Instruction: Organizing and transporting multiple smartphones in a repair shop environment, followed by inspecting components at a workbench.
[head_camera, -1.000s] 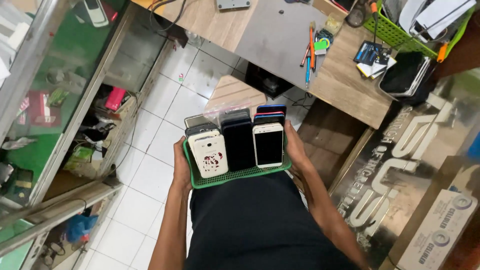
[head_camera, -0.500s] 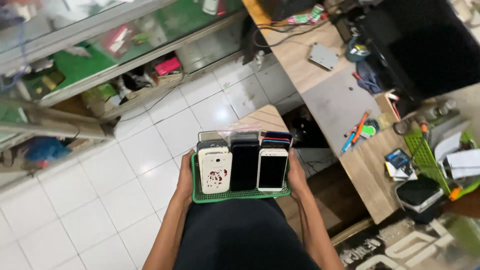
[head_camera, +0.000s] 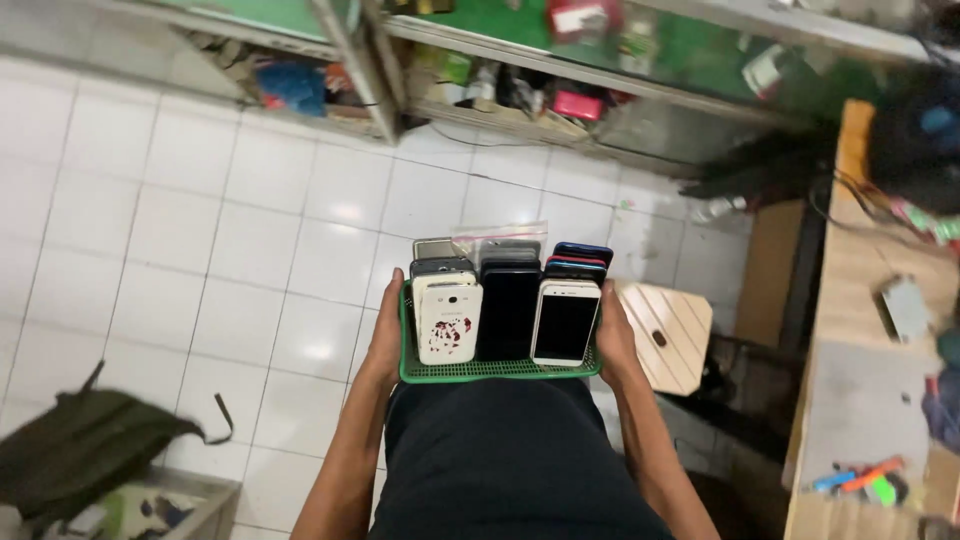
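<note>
At belly height, above the floor: green mesh tray (head_camera: 500, 371), held level in front of me, near edge against my dark shirt (head_camera: 510, 460).
Left grip: left hand (head_camera: 386, 335) wrapped on the tray's left edge, fingers closed round the rim, pinching it.
Right grip: right hand (head_camera: 612, 338) same on the right edge, closed on the rim.
Tray load: phones packed in three columns, lying flat and overlapping toward the far edge.
Left column: white phone (head_camera: 447, 322) with a red-speckled back, on top at the near-left corner; grey phones stacked behind it.
Middle column: black phone (head_camera: 510, 312), screen dark, touching the white one.
Right column: white-framed phone (head_camera: 565, 322), dark screen up, at the near-right corner; blue and red phones (head_camera: 580, 256) stacked at the far-right corner.
Far edge: clear plastic bag (head_camera: 497, 232) sticking out behind the phones.
Floor: white tiles (head_camera: 200, 250) under the tray.
Right of tray: small wooden slatted stool (head_camera: 668, 335) on the floor, just beside my right hand.
Further right: wooden desk (head_camera: 870, 400), pens (head_camera: 858, 478) near its near edge, small grey box (head_camera: 905, 307) mid-surface.
Lower left: dark green backpack (head_camera: 85, 450) on the floor, well apart from the tray.
Top: glass display case (head_camera: 600, 60) with green shelves, contents blurred.
</note>
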